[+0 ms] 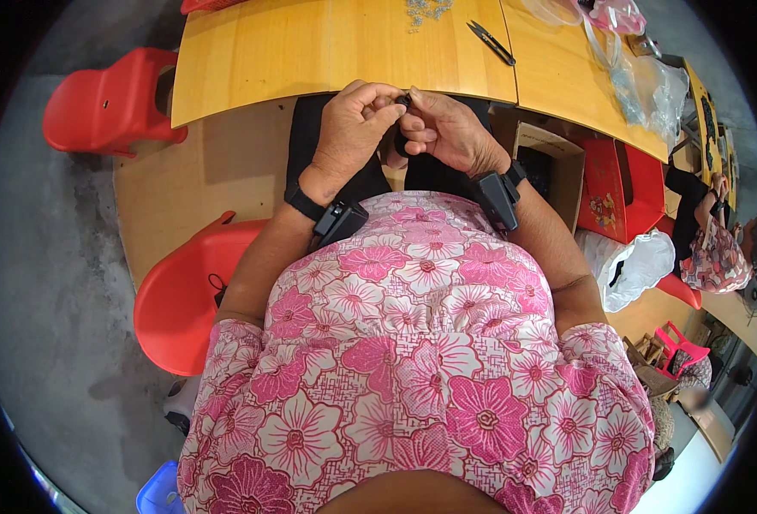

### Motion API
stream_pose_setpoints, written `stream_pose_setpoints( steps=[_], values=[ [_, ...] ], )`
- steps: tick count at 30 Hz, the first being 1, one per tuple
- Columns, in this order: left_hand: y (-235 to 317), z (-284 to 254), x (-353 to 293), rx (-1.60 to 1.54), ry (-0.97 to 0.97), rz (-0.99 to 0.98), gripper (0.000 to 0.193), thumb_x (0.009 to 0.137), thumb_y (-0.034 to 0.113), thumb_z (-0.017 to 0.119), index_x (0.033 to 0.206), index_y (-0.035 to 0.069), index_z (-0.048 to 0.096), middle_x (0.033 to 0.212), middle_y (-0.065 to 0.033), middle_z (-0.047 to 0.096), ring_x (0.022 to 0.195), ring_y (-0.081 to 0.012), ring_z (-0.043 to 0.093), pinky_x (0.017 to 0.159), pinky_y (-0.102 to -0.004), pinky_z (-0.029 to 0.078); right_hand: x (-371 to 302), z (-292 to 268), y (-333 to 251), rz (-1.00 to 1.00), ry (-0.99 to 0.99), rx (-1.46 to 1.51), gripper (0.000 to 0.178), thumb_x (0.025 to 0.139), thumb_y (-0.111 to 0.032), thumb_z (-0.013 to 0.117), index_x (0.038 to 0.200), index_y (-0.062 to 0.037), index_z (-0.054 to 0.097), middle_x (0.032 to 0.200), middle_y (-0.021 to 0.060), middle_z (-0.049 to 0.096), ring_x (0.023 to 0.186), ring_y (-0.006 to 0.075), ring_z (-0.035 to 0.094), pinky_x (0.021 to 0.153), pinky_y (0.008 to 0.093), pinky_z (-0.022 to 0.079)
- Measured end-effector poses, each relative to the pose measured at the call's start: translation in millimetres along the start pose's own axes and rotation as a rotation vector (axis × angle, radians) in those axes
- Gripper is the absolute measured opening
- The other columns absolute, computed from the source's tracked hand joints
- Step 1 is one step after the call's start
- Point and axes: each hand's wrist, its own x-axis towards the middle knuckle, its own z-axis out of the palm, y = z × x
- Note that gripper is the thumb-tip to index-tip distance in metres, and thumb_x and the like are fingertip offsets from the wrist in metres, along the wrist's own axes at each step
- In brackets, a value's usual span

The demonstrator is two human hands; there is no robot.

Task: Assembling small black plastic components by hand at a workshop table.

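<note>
Pinched between left hand and right hand, that small black piece could drop if either hold slackens.

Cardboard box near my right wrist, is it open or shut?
Open: nothing covers the top of the cardboard box, and a dark interior shows between its walls. What's inside, I cannot tell.

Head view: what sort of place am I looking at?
Probably a small handwork shop: black snips and small shiny pieces lie on the yellow wooden tables, and another person is farther off to the right.
</note>
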Motion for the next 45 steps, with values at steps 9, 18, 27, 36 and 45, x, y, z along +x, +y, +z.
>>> stream_pose_setpoints(
  steps=[9,18,27,36,45],
  values=[
    [-4,0,0,-0.059,0.003,-0.016,0.013,0.082,0.007,0.069,0.093,0.000,0.068,0.075,0.0036,0.057,0.067,-0.0042,0.046,0.061,-0.0186,0.041,-4,6,-9,-0.024,0.040,-0.233,0.033,0.095,-0.038,0.053,0.094,-0.0052,0.054,0.072,-0.0025,0.045,0.059,0.0067,0.041,0.062,0.0250,0.051],
    [-1,-4,-1,-0.100,-0.028,-0.111,0.014,0.084,0.011,0.070,0.094,0.001,0.069,0.073,0.0033,0.060,0.063,-0.0023,0.047,0.057,-0.0169,0.040,-1,10,-9,-0.160,0.230,-0.347,0.025,0.093,-0.029,0.060,0.102,-0.0053,0.063,0.074,-0.0018,0.053,0.065,0.0058,0.050,0.060,0.0246,0.053],
    [-3,-5,-3,-0.471,-0.093,-0.369,0.020,0.088,0.015,0.067,0.100,-0.001,0.066,0.078,0.0008,0.061,0.064,-0.0044,0.052,0.058,-0.0178,0.044,4,4,-8,-0.242,0.245,-0.418,0.023,0.093,-0.022,0.060,0.098,-0.0016,0.068,0.070,-0.0012,0.056,0.063,0.0066,0.053,0.061,0.0223,0.051],
    [-3,-6,-4,-0.518,-0.091,-0.387,0.020,0.088,0.012,0.066,0.102,-0.002,0.065,0.081,-0.0018,0.063,0.068,-0.0069,0.057,0.065,-0.0197,0.050,6,3,-3,-0.295,0.259,-0.442,0.020,0.091,-0.019,0.062,0.100,-0.0023,0.069,0.076,0.0024,0.064,0.064,0.0084,0.058,0.061,0.0223,0.053],
    [0,-8,0,-0.622,-0.139,-0.409,0.021,0.090,0.011,0.062,0.105,-0.004,0.062,0.086,-0.0040,0.062,0.073,-0.0092,0.058,0.073,-0.0242,0.053,8,4,-3,-0.379,0.296,-0.398,0.016,0.089,-0.016,0.065,0.098,-0.0035,0.069,0.079,0.0014,0.065,0.065,0.0069,0.059,0.060,0.0207,0.052]
  ],
)
